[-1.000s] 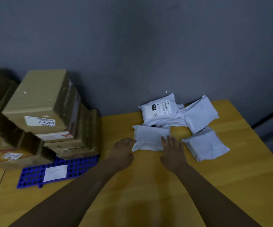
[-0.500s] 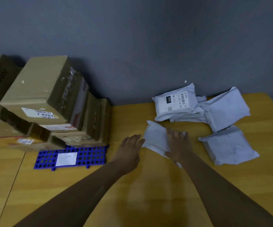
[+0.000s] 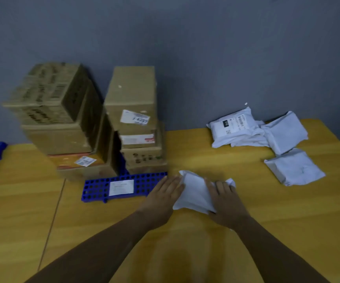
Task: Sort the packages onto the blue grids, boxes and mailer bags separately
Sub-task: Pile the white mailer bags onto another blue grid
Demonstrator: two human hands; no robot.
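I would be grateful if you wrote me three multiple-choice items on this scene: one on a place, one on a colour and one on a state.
1. Where do the cardboard boxes stand?
A) on the floor
B) on a blue grid
C) on a chair

2. What colour are the mailer bags?
A) black
B) brown
C) white

3. How is the mailer bag nearest the person?
A) touched by the left hand and the right hand
B) lying untouched
C) stacked on a box

Answers:
1 B: blue lattice sticks out under the front of the stacks.
2 C: every bag on the table is white.
3 A: the left hand is against its left edge and the right hand lies on top of it.
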